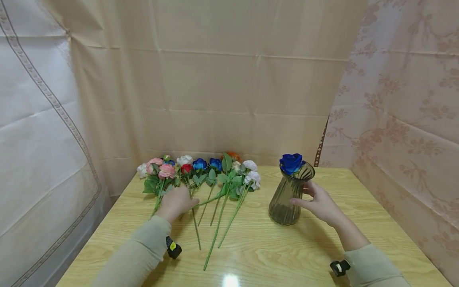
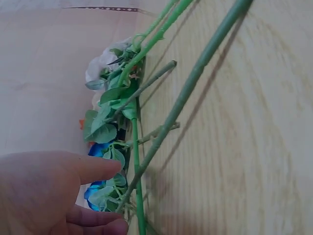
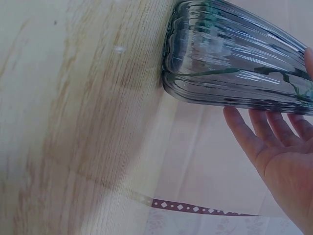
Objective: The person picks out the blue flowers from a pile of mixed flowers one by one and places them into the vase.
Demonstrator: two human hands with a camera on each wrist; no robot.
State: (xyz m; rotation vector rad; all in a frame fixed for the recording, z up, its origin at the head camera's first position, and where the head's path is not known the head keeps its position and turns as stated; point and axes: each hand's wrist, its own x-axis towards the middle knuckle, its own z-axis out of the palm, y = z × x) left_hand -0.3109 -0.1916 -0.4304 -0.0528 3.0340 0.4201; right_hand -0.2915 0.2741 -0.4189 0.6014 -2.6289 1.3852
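Note:
A grey ribbed glass vase (image 1: 284, 205) stands on the table at the right, with one blue rose (image 1: 291, 163) in it, its bloom at the rim. My right hand (image 1: 321, 204) holds the vase from the right, thumb in front and fingers on the far side. My left hand (image 1: 175, 204) is over the stems of the flowers lying at the left, close below a red rose (image 1: 186, 169). In the left wrist view, thumb and fingers stand apart beside a long green stem (image 2: 181, 103). Whether the fingertips touch that stem is unclear.
Pink flowers (image 1: 167, 171), blue roses (image 1: 199, 164), white flowers (image 1: 252, 178) and an orange flower (image 1: 234, 156) lie along the back of the wooden table (image 1: 251, 259), stems toward me. A beige cloth (image 1: 233, 87) hangs behind the table.

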